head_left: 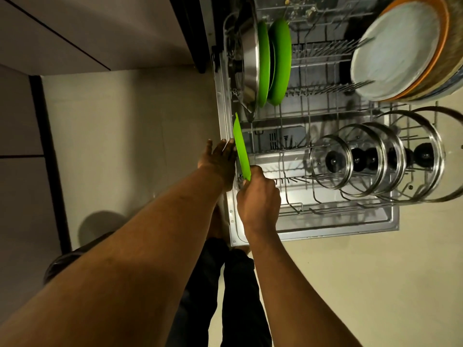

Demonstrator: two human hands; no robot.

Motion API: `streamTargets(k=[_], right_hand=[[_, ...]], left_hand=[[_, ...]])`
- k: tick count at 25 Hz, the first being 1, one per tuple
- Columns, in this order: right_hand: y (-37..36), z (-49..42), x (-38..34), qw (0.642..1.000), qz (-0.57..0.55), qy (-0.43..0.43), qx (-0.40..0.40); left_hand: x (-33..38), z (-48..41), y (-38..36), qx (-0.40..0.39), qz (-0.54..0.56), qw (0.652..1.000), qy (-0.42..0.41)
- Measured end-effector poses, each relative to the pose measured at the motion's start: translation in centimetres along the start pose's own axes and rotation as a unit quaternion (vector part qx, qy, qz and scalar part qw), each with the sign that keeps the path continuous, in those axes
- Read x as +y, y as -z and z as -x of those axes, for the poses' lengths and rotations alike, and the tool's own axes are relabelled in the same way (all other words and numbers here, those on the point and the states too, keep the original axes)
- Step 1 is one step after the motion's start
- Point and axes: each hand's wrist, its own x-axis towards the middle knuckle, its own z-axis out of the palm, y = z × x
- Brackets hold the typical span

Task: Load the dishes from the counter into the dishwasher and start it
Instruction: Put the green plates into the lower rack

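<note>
A green plate (241, 146) stands on edge over the left front corner of the pulled-out lower rack (295, 211). My right hand (258, 199) grips its near rim. My left hand (221, 159) lies with straight fingers flat against its left face. Two more green plates (275, 61) stand upright further back in the rack, next to a steel pan (246, 61). Several glass lids (375, 159) with black knobs stand in a row on the right. A stack of large plates (398, 51) leans at the back right.
The open dishwasher door (350, 226) lies under the rack, its edge near my legs. Pale floor (130, 136) spreads to the left, bordered by cabinet fronts (22, 121). My feet and dark trousers (238, 284) are just in front of the door.
</note>
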Motion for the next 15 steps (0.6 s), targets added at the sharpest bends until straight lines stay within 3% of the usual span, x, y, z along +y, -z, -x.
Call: streamTargets(k=[5,11,15], right_hand=[[-0.3,0.1,-0.8,0.999,-0.018,0.022,-0.037],[-0.5,-3.0,0.8,0.996,-0.059,-0.033,-0.055],[-0.5,-3.5,2.9,0.996,-0.045,-0.024,-0.074]], left_hand=[[0.1,0.1,1.0,-0.024,-0.015,1.000,-0.013],[0.0,0.0,0.9,-0.023,-0.036,0.999,0.004],[0.3,0.2,1.4,-0.031,-0.047,0.998,0.006]])
